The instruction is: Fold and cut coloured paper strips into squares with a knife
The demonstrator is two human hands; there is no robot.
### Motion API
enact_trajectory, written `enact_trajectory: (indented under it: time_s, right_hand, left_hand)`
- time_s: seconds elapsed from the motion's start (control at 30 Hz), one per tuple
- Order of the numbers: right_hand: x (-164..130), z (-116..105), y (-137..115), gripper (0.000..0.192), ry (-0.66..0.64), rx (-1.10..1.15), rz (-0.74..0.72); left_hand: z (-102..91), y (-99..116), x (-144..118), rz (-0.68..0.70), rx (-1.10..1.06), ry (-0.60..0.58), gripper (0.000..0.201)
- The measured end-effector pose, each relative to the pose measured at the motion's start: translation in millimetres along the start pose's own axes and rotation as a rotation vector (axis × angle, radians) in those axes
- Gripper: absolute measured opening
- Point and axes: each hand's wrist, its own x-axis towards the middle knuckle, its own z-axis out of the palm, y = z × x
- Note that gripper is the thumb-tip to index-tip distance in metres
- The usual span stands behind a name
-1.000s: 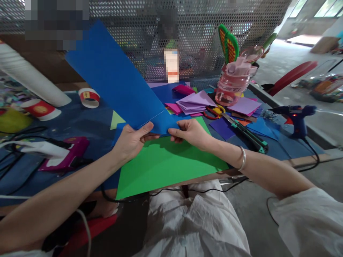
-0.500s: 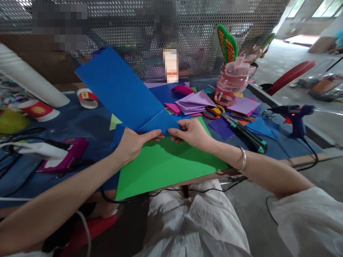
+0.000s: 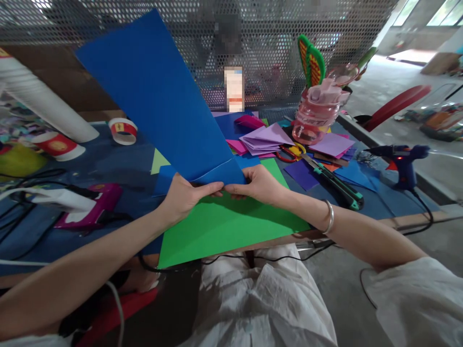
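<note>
A large blue sheet of paper [image 3: 155, 96] rises tilted up and to the left, with a crease line across its lower end. My left hand [image 3: 188, 195] pinches its bottom edge, thumb on top. Close beside it, my right hand [image 3: 255, 185] pinches the lower right corner, the two thumbs almost meeting. Beneath both hands a green sheet of paper [image 3: 231, 231] lies flat at the table's front edge. Part of another blue piece of paper [image 3: 162, 178] shows behind my left hand.
Purple paper pieces [image 3: 265, 140], scissors [image 3: 289, 153], a green-black utility knife [image 3: 338, 185] and a pink bottle [image 3: 314, 115] lie or stand to the right. A glue gun [image 3: 405, 161] is farther right. On the left are a magenta power strip [image 3: 90, 205], paper cups [image 3: 60, 146] and cables.
The blue sheet has swung up, its far end now higher and steeper. Both hands keep their pinch on the lower edge, and my right hand sits slightly lower.
</note>
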Motion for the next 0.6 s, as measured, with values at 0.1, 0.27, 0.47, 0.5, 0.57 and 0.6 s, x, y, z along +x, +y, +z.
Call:
enact_trajectory:
  time_s: [0.1, 0.27, 0.47, 0.5, 0.57, 0.6]
  right_hand:
    - [1.3, -4.1, -0.3, 0.038, -0.041, -0.023, 0.017]
    - [1.5, -7.8, -0.7, 0.031, -0.045, 0.001, 0.007]
    - [1.2, -8.0, 2.7, 0.035, -0.044, -0.003, -0.027]
    - [1.3, -8.1, 3.2, 0.034, -0.044, -0.006, -0.034]
    - [1.4, -8.1, 3.5, 0.034, -0.049, -0.010, -0.045]
    - [1.3, -7.9, 3.2, 0.035, -0.053, -0.013, -0.051]
  left_hand:
    - [2.0, 1.8, -1.1, 0.003, 0.005, -0.019, 0.025]
    - [1.0, -0.2, 2.2, -0.045, -0.030, -0.046, 0.028]
    - [-4.1, -3.0, 7.4, -0.095, -0.015, -0.099, 0.036]
    - [-4.2, -3.3, 7.7, -0.100, -0.014, -0.106, 0.039]
    - [-3.7, -2.9, 7.3, -0.107, -0.022, -0.116, 0.045]
    - [-3.2, -2.2, 6.7, -0.108, -0.030, -0.119, 0.048]
